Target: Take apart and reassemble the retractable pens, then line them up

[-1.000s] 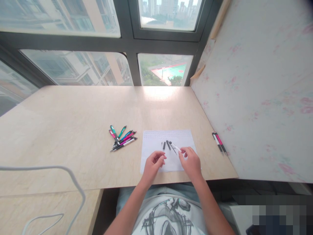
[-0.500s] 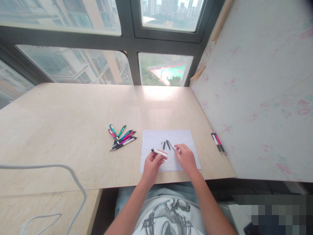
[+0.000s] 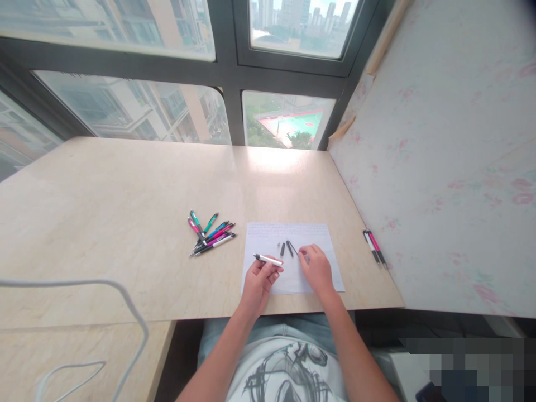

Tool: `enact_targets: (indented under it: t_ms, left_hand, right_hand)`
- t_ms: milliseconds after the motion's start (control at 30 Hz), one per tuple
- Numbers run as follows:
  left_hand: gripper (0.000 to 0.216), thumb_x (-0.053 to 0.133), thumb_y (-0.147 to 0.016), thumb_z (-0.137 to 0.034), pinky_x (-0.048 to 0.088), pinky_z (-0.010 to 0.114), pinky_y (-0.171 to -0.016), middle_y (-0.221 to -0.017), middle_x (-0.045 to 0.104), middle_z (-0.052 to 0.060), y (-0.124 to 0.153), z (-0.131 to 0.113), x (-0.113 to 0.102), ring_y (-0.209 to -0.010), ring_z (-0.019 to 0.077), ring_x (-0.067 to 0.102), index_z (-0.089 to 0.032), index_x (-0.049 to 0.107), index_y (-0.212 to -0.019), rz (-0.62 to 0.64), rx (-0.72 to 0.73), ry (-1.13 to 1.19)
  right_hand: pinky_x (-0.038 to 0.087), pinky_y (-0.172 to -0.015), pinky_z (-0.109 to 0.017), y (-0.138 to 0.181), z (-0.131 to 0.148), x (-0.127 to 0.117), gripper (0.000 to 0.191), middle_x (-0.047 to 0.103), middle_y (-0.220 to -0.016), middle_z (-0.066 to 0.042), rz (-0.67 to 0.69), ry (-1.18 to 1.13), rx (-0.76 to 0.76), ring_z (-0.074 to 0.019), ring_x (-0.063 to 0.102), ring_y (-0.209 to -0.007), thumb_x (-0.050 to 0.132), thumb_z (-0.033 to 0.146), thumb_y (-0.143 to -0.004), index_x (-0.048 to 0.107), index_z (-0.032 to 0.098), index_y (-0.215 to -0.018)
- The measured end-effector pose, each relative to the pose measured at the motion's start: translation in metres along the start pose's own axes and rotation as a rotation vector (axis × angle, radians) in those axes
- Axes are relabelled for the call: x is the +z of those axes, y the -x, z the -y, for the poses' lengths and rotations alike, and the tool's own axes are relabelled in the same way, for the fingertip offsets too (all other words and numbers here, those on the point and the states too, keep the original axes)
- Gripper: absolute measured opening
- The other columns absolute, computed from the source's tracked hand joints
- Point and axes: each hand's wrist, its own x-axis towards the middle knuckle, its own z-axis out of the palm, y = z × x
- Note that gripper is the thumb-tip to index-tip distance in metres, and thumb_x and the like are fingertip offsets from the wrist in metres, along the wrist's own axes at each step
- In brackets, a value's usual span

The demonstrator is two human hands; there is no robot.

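A white pen barrel with a black end is pinched between the thumb and fingers of my left hand, tilted above the paper. My right hand has its thumb and fingertips closed at the near end of a thin dark pen refill. Just left of that refill, a dark slim pen part and a short black grip lie on the white sheet. A tiny piece rests beside them, too small to make out.
Several coloured pens are heaped left of the sheet. Two more pens, one white and one pink, lie by the wall on the right. A white cable loops over the table's left side. Windows rise behind the table.
My left hand has moved slightly left with the barrel, whose black end shows more. My right fingertips have closed in at the refill's near end. The loose parts stay in place.
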Motion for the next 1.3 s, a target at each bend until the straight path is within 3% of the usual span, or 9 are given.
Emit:
enact_targets:
  t_ms: [200,433,600,833,1300]
  left_hand:
    - [0.023,0.076,-0.075,-0.028,0.048,0.02,-0.066,-0.091,0.072,0.007,-0.003,0.002,0.004,-0.075,0.0116,0.066,-0.015,0.066,-0.092,-0.002,0.0,0.008]
    - [0.025,0.077,-0.073,-0.028,0.048,0.019,-0.068,-0.083,0.07,0.004,-0.007,0.004,0.007,-0.073,0.0102,0.064,-0.014,0.067,-0.092,0.004,-0.007,0.003]
    - [0.028,0.079,-0.071,-0.029,0.049,0.02,-0.068,-0.081,0.068,0.004,-0.006,0.007,0.008,-0.074,0.0112,0.063,-0.014,0.067,-0.093,-0.005,-0.024,-0.023]
    - [0.025,0.077,-0.074,-0.028,0.049,0.018,-0.068,-0.079,0.066,0.002,0.0,0.008,0.011,-0.071,0.0088,0.061,-0.014,0.067,-0.093,0.001,-0.07,0.02]
    - [0.022,0.076,-0.075,-0.025,0.048,0.016,-0.065,-0.075,0.06,0.001,0.002,0.009,0.008,-0.065,0.0064,0.056,-0.014,0.065,-0.091,0.102,-0.21,0.145]
  right_hand:
    - [0.05,-0.062,-0.028,0.012,0.02,-0.015,0.015,0.069,-0.078,-0.004,0.06,-0.425,0.076,-0.0189,0.064,-0.073,0.055,0.031,-0.085,0.065,0.019,-0.082]
    - [0.054,-0.067,-0.028,0.022,0.04,-0.019,0.015,0.071,-0.081,-0.005,0.114,-0.726,0.124,-0.0181,0.066,-0.073,0.064,0.033,-0.082,0.068,0.018,-0.083]
    - [0.054,-0.069,-0.029,0.02,0.042,-0.02,0.012,0.072,-0.082,-0.005,0.11,-0.694,0.122,-0.018,0.067,-0.075,0.064,0.029,-0.082,0.07,0.018,-0.085]
    - [0.053,-0.068,-0.027,0.023,0.046,-0.031,0.013,0.071,-0.084,-0.005,0.097,-0.616,-0.013,-0.017,0.065,-0.077,0.059,0.025,-0.086,0.07,0.02,-0.088]
    - [0.051,-0.066,-0.028,0.027,0.053,-0.042,0.012,0.069,-0.079,-0.003,0.106,-0.519,-0.06,-0.0158,0.062,-0.071,0.059,0.024,-0.088,0.07,0.022,-0.083]
